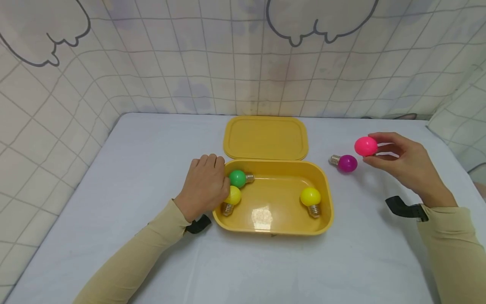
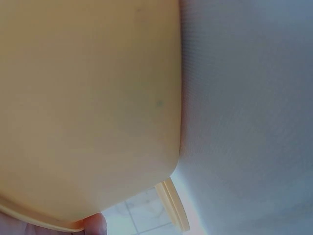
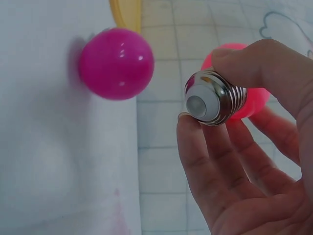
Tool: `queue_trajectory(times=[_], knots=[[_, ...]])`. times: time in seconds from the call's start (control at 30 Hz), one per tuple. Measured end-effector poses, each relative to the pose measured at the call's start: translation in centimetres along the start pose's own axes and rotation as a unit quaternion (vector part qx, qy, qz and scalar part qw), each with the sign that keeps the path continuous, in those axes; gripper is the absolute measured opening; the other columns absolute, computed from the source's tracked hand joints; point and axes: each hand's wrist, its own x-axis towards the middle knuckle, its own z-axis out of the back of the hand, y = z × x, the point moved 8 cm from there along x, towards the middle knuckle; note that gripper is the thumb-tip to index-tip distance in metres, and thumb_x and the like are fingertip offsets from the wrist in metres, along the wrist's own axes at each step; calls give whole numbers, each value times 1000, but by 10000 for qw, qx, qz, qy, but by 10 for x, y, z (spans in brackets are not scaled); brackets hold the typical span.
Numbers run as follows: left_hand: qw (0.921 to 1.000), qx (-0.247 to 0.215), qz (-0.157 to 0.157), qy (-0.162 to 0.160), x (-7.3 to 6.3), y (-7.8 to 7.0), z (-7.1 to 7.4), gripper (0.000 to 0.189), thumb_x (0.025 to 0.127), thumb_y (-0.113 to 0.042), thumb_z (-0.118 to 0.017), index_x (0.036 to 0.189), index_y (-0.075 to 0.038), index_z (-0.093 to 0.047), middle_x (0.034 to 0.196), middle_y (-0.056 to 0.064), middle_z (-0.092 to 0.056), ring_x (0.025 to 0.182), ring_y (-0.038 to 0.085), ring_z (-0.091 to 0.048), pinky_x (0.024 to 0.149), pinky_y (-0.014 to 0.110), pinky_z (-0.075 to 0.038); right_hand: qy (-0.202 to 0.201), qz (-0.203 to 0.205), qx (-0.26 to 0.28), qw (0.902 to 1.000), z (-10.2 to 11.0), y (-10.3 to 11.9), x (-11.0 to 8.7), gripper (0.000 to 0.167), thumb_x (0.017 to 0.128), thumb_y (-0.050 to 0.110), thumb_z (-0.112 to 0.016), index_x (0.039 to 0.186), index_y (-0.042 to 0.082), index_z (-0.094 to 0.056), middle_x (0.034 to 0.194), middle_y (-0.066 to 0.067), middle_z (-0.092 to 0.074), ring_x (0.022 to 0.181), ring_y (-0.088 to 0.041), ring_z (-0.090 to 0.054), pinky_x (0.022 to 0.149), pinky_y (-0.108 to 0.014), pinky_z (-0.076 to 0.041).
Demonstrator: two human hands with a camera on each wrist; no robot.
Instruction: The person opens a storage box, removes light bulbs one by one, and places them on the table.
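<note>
My right hand (image 1: 406,162) pinches a pink light bulb (image 1: 366,146) above the table at the right. The right wrist view shows the bulb's silver screw base (image 3: 208,100) between thumb and fingers. Just left of that hand, a purple bulb (image 1: 347,164) lies on the cloth, its base pointing left. My left hand (image 1: 206,181) grips the left rim of a yellow plastic box (image 1: 326,211), fingers curled over the edge. Inside the box, a green bulb (image 1: 238,179) and a yellow bulb (image 1: 233,195) lie beside the left hand. Another yellow bulb (image 1: 310,196) lies at the right end.
Behind the box, a yellow lid (image 1: 265,138) lies flat on the white tablecloth (image 1: 159,139). Hanging fabric with a grid pattern (image 1: 212,55) stands around the table's back and left side. A dark cable (image 1: 404,116) shows at the back right edge.
</note>
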Motion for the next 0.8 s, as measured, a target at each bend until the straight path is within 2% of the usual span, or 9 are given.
queue_trajectory(times=[0.1,0.2,0.3,0.4,0.5,0.8], knots=[[10000,-11,14,6,0,0,0,17,95,-19,-48,87,-4,-48,78,8,-40,74,26,-38,72,35,-26,2,-117,-124,9999,0,-5,1,65,91,41,-77,147,20,-52,124,21,-52,98,13,-53,71,-5,-48],[10000,-14,33,17,0,0,0,17,95,-20,-49,87,-4,-48,79,8,-40,75,26,-38,72,35,-26,22,-233,-241,9994,0,-11,2,67,91,44,-76,148,19,-51,131,8,-56,96,13,-53,70,-6,-48],[10000,-6,34,-4,1,0,-1,18,95,-20,-49,87,-4,-48,78,8,-40,74,26,-38,72,35,-26,59,-267,-305,9992,-2,-15,4,68,91,43,-76,149,17,-50,141,-8,-55,104,-3,-59,69,-6,-47],[10000,-3,30,-5,1,0,0,18,95,-20,-49,87,-4,-48,79,8,-41,74,26,-38,72,35,-26,73,-277,-361,9989,-3,-19,6,68,92,41,-76,150,15,-50,145,-17,-53,114,-26,-60,69,-4,-45],[10000,-2,29,23,1,0,0,18,95,-21,-49,88,-4,-48,79,8,-41,75,26,-38,72,35,-26,88,-278,-384,9988,-4,-22,7,68,92,37,-76,150,13,-49,147,-20,-52,120,-38,-58,68,-1,-42],[10000,14,4,43,0,-1,0,17,95,-20,-49,89,-4,-49,79,8,-42,75,26,-39,72,36,-28,176,-195,-471,9985,-8,-31,9,65,93,30,-77,148,9,-50,148,-24,-51,122,-44,-57,69,3,-36]])
